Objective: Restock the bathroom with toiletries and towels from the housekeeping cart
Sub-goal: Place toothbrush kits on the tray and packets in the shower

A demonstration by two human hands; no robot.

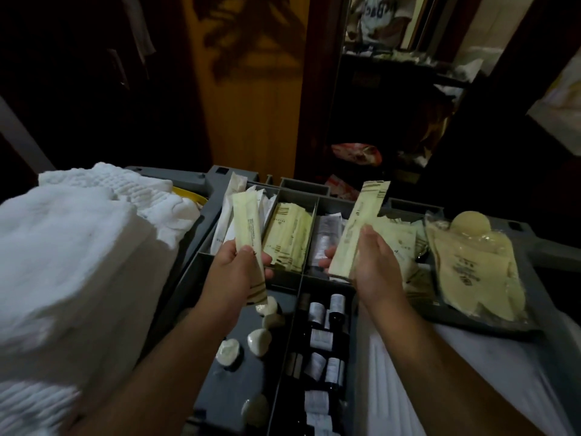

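Left hand (232, 272): fingers curled round the lower half of a pale sachet (246, 221), thumb across its face. The hold is closed and firm. The sachet's long axis runs near upright, its striped end hanging below the hand and its plain end pointing up and away.

Right hand (377, 265): holds a longer flat packet (361, 221) pinched between the thumb beneath and the fingers laid along its edge. This packet leans up and to the right, with brown stripes at its far end.

Both hands are raised over the grey cart tray (548, 258), apart from each other. A compartment of stacked packets (289, 237) of the same kind lies between them and a little ahead, just beside the left fingers, so the left hand is the nearer. Those packets lie with their long axes running away from the person.

Below the left wrist are wrapped round soaps (259, 339). Below and between the forearms are small dark bottles (327, 338) with white labels. The folded towels (78, 247) are stacked at the cart's left edge, beside the left arm. A clear bag of yellowish goods (471, 262) lies at the right.

Writing: there is dark print on both held items, on the bottle labels and on the bag, all too small or soft to read.

Judgement: toiletries are being gathered and the towels not yet lifted. The bathroom is not in view.
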